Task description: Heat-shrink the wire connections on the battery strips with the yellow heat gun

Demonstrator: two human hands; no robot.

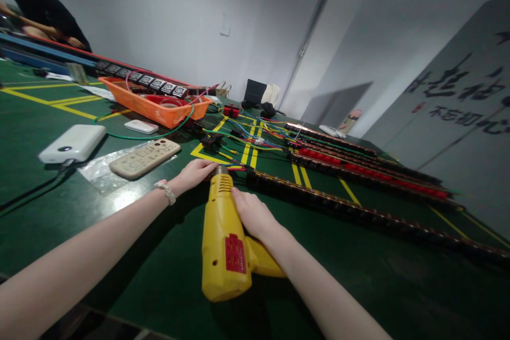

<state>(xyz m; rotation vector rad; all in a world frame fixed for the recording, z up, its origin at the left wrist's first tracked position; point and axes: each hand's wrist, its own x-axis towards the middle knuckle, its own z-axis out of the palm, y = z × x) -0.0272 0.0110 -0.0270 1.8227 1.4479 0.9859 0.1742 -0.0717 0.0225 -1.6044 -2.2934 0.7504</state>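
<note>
Forearms (87, 247) stretched forward, right hand (255, 214) against yellow heat gun (218, 239), left hand (194, 175) by nozzle (221, 170), cannot tell either grip's closure

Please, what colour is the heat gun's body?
The heat gun's body is yellow, best seen in the head view.

Smooth plastic heat gun (221, 218)
</note>
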